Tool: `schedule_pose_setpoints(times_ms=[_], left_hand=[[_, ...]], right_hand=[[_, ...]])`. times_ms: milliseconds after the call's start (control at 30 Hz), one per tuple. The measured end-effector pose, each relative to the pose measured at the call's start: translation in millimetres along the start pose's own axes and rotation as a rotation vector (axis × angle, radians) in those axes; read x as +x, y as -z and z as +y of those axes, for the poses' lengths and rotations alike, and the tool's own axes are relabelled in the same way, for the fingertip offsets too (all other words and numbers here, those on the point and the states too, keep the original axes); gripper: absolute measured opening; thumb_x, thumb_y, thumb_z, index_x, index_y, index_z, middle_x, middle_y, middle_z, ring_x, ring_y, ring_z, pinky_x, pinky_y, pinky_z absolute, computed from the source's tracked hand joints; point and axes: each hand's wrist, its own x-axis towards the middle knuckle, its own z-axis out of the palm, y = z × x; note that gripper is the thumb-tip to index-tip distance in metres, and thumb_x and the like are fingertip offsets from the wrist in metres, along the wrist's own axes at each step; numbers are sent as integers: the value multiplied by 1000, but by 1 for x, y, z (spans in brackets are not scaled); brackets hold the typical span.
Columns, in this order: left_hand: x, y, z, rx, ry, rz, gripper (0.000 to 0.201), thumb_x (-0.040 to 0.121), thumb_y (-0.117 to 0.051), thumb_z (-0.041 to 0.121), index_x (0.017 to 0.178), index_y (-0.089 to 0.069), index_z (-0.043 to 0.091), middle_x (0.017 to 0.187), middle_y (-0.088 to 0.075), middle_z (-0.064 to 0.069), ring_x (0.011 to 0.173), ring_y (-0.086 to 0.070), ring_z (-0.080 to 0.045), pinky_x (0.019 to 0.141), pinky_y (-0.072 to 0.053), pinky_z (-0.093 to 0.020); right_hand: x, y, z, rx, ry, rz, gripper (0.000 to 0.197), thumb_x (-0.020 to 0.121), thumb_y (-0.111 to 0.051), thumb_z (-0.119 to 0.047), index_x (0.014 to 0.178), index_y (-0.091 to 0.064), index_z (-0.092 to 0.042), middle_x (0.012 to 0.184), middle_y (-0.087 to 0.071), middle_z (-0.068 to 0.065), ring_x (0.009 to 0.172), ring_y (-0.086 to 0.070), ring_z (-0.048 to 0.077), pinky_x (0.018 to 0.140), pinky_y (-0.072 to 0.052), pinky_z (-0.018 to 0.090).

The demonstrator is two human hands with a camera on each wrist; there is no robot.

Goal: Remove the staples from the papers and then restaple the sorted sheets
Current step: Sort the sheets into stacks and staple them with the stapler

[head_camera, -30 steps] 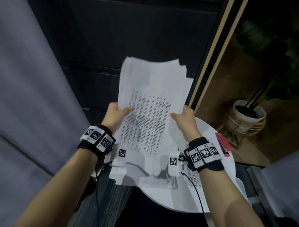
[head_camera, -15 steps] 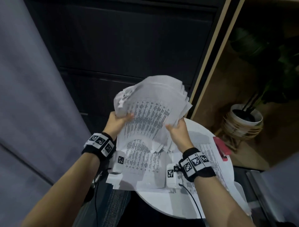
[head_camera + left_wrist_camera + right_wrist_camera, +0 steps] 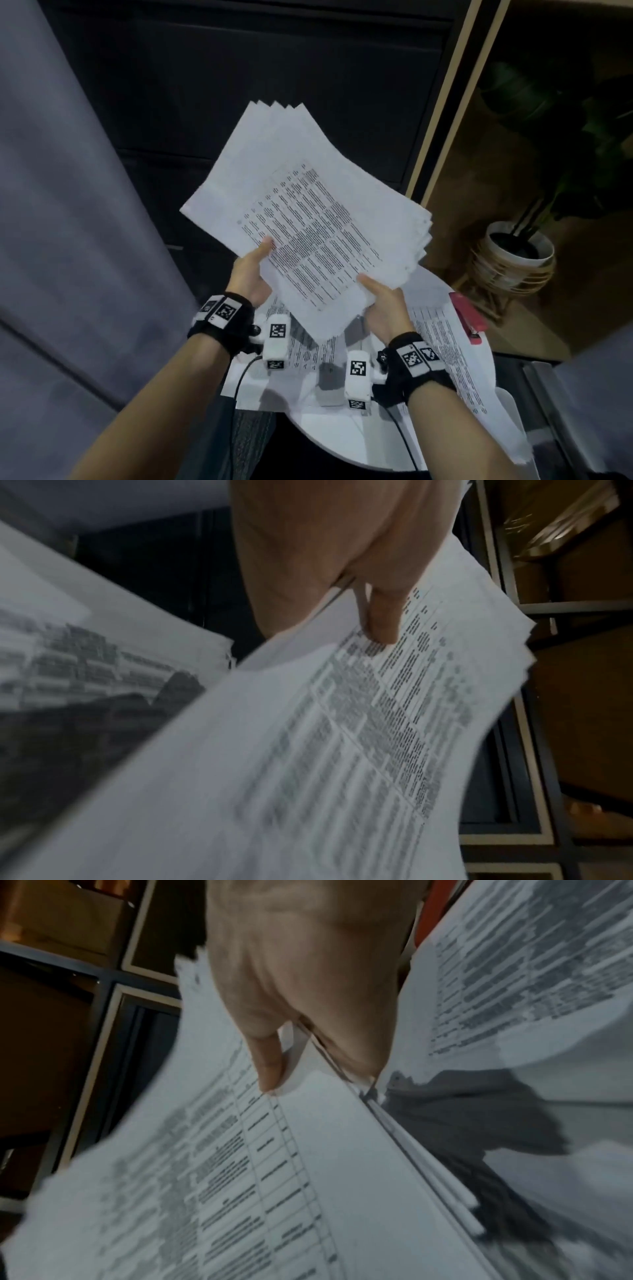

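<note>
Flattening since earlier — paper stack [image 3: 308, 219]

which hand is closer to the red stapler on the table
Right. The right hand grips the paper stack just left of the red stapler; the left hand holds the stack's far side, farther away.

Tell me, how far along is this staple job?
Roughly midway, I would guess. Both the left hand and right hand grip a loose stack of sheets whose far corners fan apart, so it looks unstapled. More printed sheets lie on the round table. The red stapler lies untouched there, so restapling is still ahead. Whether any staples remain is too small to tell.
</note>
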Motion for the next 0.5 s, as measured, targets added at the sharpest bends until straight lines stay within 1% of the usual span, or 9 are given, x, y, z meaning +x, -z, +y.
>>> schedule_pose_setpoints(times_ms=[33, 100, 200, 233, 267, 300, 367, 433, 500], left_hand=[[-3, 1, 1, -24, 2, -53, 36, 93, -61, 24, 123, -57, 6, 121, -67, -15, 110, -65, -32, 99, -47, -50], [0, 15, 11, -67, -42, -132, 32, 96, -53, 25, 121, -61, 6, 120, -67, -14, 110, -65, -30, 95, -50, -46], [6, 38, 34, -55, -72, -112, 38, 99, -44, 26, 93, -78, 10, 103, -74, -11, 88, -73, -21, 72, -60, -32], [8, 44, 37, 30, -74, -79, 35, 98, -47, 26, 92, -77, 10, 104, -73, -12, 82, -73, -19, 67, -60, -30], [9, 48, 39, 126, -91, -62, 25, 93, -55, 25, 98, -74, 9, 111, -70, -15, 81, -73, -18, 67, -60, -29], [8, 49, 40, 243, -117, -62, 25, 84, -67, 23, 104, -69, 8, 117, -68, -17, 81, -73, -17, 71, -60, -30], [10, 50, 35, 488, -182, -53, 52, 65, -84, 19, 112, -65, 6, 116, -68, -11, 88, -71, -16, 87, -56, -37], [7, 50, 29, 541, -277, 14, 50, 71, -82, 8, 117, -64, 6, 115, -69, -9, 100, -68, -23, 97, -50, -46], [6, 57, 27, 421, -329, -10, 44, 74, -79, 4, 115, -65, 9, 114, -70, -11, 107, -67, -28, 90, -55, -43]], right_hand=[[0, 3, -6, -12, 30, 20, 37, 84, -69, 3, 121, -62, 2, 117, -67, 22, 106, -65, 37, 81, -58, 40], [4, 14, -18, -82, 115, 48, 34, 85, -68, 4, 118, -63, 4, 111, -70, 21, 99, -69, 35, 81, -58, 39], [7, 30, -30, -215, 203, 117, 34, 83, -72, -2, 116, -63, 2, 106, -72, 17, 90, -72, 30, 79, -58, 35], [8, 33, -33, -250, 221, 114, 36, 82, -73, -5, 116, -63, 1, 104, -73, 15, 91, -72, 29, 80, -57, 36], [8, 34, -34, -282, 235, 100, 35, 82, -73, -6, 116, -64, 0, 103, -74, 13, 91, -72, 28, 81, -57, 36], [6, 32, -36, -309, 242, 79, 33, 83, -73, -6, 115, -64, -1, 101, -74, 11, 89, -73, 25, 80, -56, 35], [2, 28, -37, -362, 265, 24, 24, 85, -70, -2, 109, -67, -5, 96, -75, 6, 84, -73, 18, 76, -56, 33], [-2, 24, -39, -381, 284, -9, 18, 86, -68, 0, 102, -68, -9, 95, -74, 4, 84, -72, 18, 77, -56, 31], [-3, 24, -44, -358, 288, -21, 22, 84, -70, -1, 103, -66, -11, 101, -73, 7, 92, -70, 21, 84, -55, 33]])
